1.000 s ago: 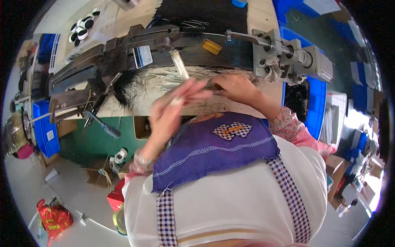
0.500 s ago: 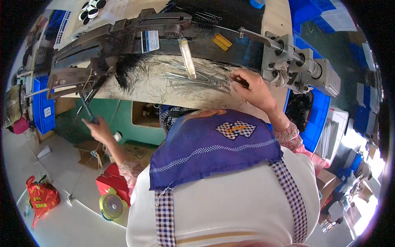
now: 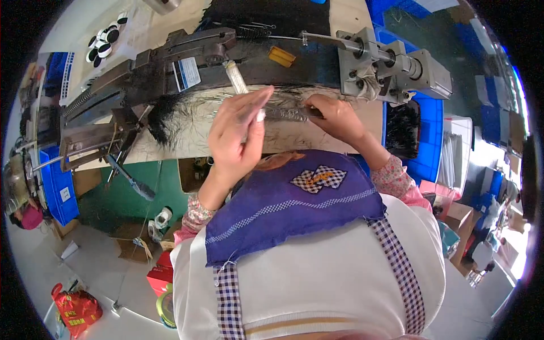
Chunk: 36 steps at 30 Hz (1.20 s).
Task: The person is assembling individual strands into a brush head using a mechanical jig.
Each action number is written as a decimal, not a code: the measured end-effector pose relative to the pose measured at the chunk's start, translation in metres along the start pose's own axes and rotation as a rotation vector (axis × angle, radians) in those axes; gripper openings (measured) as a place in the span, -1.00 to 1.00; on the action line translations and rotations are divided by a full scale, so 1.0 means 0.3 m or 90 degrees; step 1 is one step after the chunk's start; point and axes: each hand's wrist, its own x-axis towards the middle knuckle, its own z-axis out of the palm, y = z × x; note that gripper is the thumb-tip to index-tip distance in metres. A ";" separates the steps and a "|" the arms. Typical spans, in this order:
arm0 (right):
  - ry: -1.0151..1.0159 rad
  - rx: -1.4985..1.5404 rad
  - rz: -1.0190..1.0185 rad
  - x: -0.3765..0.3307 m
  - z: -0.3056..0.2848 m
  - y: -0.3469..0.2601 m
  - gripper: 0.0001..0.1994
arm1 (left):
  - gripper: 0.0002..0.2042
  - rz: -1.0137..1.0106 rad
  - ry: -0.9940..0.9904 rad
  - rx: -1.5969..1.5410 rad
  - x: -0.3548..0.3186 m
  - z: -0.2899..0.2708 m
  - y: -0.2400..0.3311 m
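My left hand (image 3: 233,136) is raised over the near edge of the bench, its fingers stretched out and held together, the thumb below them. I see nothing in it. Behind the fingers lies a pile of thin metal wires (image 3: 286,114) with twisted ends, partly covered by the hand. At the pile's right end my right hand (image 3: 338,120) is closed on a dark, narrow piece (image 3: 315,112), whose kind I cannot make out. Down to the left, a lever with a grey handle (image 3: 141,190) hangs from the machine (image 3: 122,76), untouched.
A motor-like metal unit (image 3: 391,65) stands on the bench at right. Loose black bristles (image 3: 161,119) litter the bench top. Near the back lie a yellow block (image 3: 281,56) and several white-and-black rolls (image 3: 103,42). Blue crates (image 3: 428,136) stand at right, a red bag (image 3: 79,311) on the floor.
My left hand has let go of the grey lever handle and moved up and right, over the wires. My right hand stays at the wire ends. The whole view has shifted slightly.
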 end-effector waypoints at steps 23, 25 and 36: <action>0.055 0.040 -0.037 0.032 -0.011 0.003 -0.76 | -0.75 -0.229 -0.017 -0.172 -0.031 0.020 -0.019; 0.063 0.024 -0.037 0.032 -0.061 -0.024 -0.78 | -0.75 -0.236 -0.017 -0.174 -0.019 0.003 -0.029; 0.093 -0.338 -0.309 0.128 -0.513 -0.380 -0.77 | -0.62 -0.165 -0.239 0.018 0.109 0.029 0.002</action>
